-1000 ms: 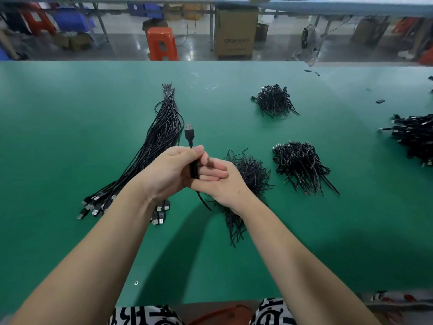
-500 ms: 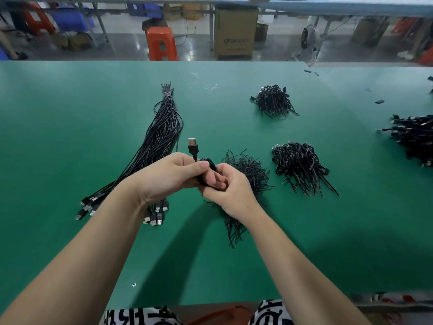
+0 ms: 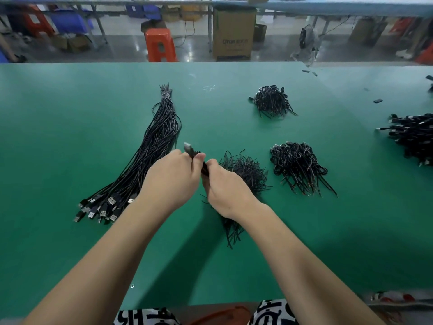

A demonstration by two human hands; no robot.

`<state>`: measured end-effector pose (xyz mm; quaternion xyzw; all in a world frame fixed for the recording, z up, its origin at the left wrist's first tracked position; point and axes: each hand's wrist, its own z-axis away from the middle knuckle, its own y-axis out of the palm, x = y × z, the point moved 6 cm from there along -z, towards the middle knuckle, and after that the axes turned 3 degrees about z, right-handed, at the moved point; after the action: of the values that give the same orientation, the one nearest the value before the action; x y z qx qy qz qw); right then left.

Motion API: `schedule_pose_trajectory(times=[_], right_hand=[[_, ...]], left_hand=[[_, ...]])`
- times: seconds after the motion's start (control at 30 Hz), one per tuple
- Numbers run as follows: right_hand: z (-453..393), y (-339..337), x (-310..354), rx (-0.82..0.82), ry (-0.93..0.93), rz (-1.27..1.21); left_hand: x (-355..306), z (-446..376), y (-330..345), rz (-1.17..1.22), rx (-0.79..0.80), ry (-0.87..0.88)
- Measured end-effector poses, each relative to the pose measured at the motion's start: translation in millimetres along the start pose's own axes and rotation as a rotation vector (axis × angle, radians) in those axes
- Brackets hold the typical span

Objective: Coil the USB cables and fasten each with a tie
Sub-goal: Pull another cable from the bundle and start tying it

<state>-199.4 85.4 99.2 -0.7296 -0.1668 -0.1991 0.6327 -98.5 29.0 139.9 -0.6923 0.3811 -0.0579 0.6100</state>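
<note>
Both hands (image 3: 199,181) grip cable (image 3: 195,156), plug up-left.

Both hands, left (image 3: 172,181) and right (image 3: 226,187), meet with curled, gripping fingers.

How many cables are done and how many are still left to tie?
Done: piles of coiled cables at the middle, far and right edge. In hand: the left hand and right hand grip one USB cable. Left: a long bundle of straight cables, so plenty remains. Exact counts can't be told.
</note>
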Motion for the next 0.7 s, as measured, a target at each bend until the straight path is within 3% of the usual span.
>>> schedule_pose_trajectory(times=[0.17,0.37,0.63,0.7], right_hand=[[2,2,-3,0.042,0.022,-0.06],[-1,7,-14,0.082,0.069,-0.157],[-6,13,-21,0.15,0.124,-0.629],[-7,12,-24,0.139,0.135,-0.651]], left_hand=[[4,-9,-9,0.36,0.101,0.081],[8,-21,-7,0.297,0.16,0.084],[13,-34,-3,0.417,0.19,0.037],[11,-36,-2,0.428,0.207,0.043]])
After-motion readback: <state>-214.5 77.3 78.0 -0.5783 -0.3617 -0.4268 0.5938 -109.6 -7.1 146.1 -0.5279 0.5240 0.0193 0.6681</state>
